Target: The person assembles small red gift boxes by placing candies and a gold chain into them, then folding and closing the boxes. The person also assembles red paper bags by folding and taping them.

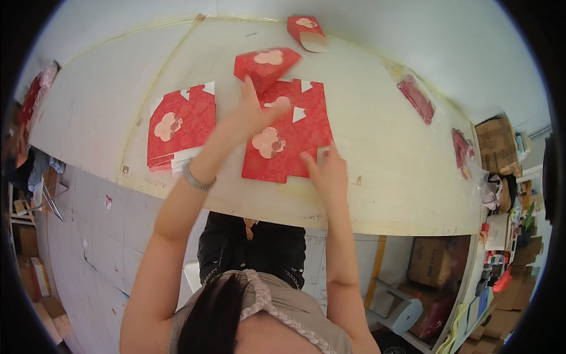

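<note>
Biggest thing in play, the pale table (401, 177), and right in front of the person lies the flat red card sheet (295, 138), its near edge not far from the table's rim. To its left, the stack of red cards (186, 127) sits with layers peeking out at the bottom, and the left forearm passes right by: a brush there could fan the pile.

Beyond the sheet, the folded red box (268, 62), slightly blurred, overlaps its top edge in this view. Here's the left hand (259, 112), fingers spread wide, one tip up by the box; contact, I can't tell. A stray flick could tip the box or shove it across the sheet. And the right hand (330, 168), thumb and fingers apart, apparently holding nothing, at the sheet's right side; a hasty pinch there might crease the card or skid it. Smaller, at the back, another red box (305, 26) with its pale flap hanging open. Smallest of all, the bracelet (197, 176), which could snag a card corner.
</note>
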Motion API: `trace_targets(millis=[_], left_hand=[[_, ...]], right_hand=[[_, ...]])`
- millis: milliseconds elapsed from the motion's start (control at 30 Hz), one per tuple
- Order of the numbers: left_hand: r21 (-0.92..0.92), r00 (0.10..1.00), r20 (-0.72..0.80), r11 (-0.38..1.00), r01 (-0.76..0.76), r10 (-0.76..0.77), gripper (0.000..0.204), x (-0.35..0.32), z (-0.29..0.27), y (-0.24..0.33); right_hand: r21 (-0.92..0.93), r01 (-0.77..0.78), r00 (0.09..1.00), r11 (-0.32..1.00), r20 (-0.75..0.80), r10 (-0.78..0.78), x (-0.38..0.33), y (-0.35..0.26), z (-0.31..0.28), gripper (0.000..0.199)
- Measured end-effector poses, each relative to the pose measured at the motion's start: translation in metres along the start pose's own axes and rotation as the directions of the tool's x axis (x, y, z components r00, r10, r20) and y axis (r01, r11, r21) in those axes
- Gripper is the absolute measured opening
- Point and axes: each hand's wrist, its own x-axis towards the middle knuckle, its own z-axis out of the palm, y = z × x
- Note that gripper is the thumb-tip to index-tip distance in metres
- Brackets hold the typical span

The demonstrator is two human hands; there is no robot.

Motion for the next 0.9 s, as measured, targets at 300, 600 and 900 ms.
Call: trace_targets(millis=[300, 600, 900], left_hand=[[-0.045, 0.978, -0.087, 0.980, -0.193, 0.188, 0.084, -0.075, 0.050, -0.038], [-0.676, 0.998, -0.021, 0.735, -0.055, 0.056, 0.028, -0.154, 0.013, 0.002], [-0.487, 0.955, 0.198, 0.868, -0.101, 0.221, 0.039, -0.152, -0.008, -0.005]], right_hand=[[0.458, 0.315, 0.945, 0.831, -0.234, -0.230, -0.049, -0.016, -0.011, 0.051], [0.341, 0.564, 0.820, 0.752, -0.339, -0.461, -0.085, -0.057, -0.083, 0.069], [0.758, 0.224, 0.966, 0.613, -0.088, -0.245, -0.061, -0.044, -0.051, 0.074]])
